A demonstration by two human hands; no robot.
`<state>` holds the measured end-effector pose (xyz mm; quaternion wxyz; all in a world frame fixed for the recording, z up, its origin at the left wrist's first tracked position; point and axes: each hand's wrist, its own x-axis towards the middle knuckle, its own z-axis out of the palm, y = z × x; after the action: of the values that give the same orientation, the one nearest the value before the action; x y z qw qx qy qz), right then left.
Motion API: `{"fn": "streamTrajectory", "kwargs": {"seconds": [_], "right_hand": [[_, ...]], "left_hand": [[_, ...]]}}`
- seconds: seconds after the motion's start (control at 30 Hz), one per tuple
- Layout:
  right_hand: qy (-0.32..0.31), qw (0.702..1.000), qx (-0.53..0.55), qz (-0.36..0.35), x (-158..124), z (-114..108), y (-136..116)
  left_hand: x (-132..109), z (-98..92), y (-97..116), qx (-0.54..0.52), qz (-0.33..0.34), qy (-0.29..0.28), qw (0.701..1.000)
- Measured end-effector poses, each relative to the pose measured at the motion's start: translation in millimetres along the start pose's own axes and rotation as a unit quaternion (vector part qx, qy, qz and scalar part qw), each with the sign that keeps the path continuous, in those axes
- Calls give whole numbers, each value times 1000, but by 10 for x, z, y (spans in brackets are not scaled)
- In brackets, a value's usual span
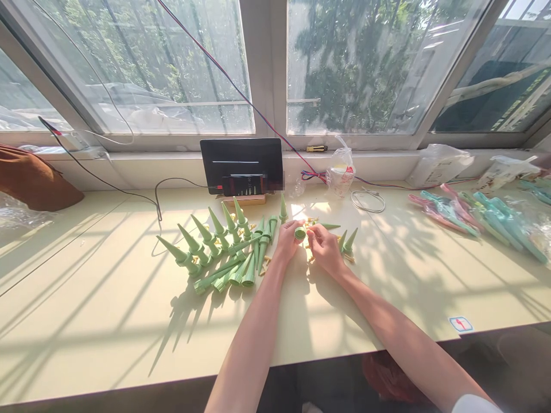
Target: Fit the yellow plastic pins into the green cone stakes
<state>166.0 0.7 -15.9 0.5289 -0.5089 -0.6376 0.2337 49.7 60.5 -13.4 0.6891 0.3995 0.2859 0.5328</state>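
My left hand (289, 240) is closed around a green plastic watering spike (300, 233), its round open end turned towards me. Close beside that end is my right hand (325, 246), fingers pinched; whatever is between them is too small to make out. Several green spikes stand point up (209, 234) in a slanting row to the left. Others lie in a loose pile (235, 272) nearer to me. Two more upright spikes (349, 241) stand to the right of my right hand. Small yellowish pieces (266, 265) are scattered around and partly hidden by my hands.
A black tablet (241, 163) leans at the window, with a phone in front of it. A plastic-bagged cup (342, 172), a coiled white cable (368, 201) and a yellow cutter (317, 148) are behind. Pastel plastic tools (495, 218) lie right; a brown bag (38, 178) left.
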Motion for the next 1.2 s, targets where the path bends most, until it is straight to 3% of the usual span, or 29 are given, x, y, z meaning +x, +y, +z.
{"fn": "streamTrajectory", "kwargs": {"seconds": [0.5,0.73,0.9,1.2], "right_hand": [[4,1000,-18,21,9,6,-59],[-22,994,74,79,27,24,-23],[-65,972,177,137,47,23,-37],[-45,978,167,113,25,56,-70]], "left_hand": [[-3,-3,5,22,8,-7,1000],[6,-10,-17,32,16,-9,999],[5,-7,-29,33,21,-13,999],[13,-7,-17,13,10,-1,1000]]}}
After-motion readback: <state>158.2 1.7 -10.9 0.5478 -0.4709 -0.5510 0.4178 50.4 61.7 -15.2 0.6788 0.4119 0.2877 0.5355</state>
